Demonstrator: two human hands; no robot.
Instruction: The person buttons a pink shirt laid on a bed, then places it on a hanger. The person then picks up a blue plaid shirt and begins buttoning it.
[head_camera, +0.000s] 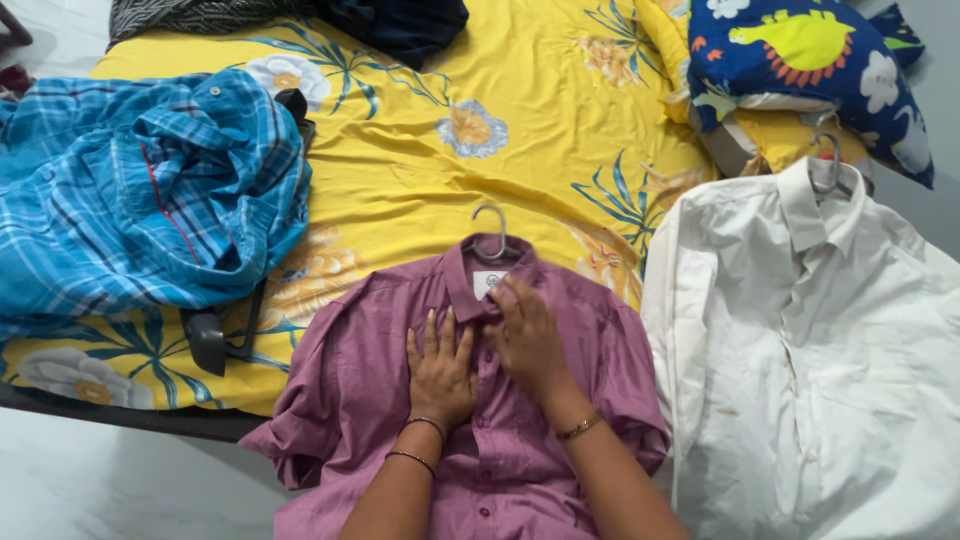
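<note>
Underneath, a yellow floral bedsheet, pale floor alongside.

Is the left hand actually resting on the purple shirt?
Touching. The head view shows the left hand lying flat, fingers spread, on the purple shirt just below its collar, with no gap showing.

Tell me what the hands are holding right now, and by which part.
Nothing is gripped. The left hand lies flat on the purple shirt front; the right hand fingers touch just below its collar.
</note>
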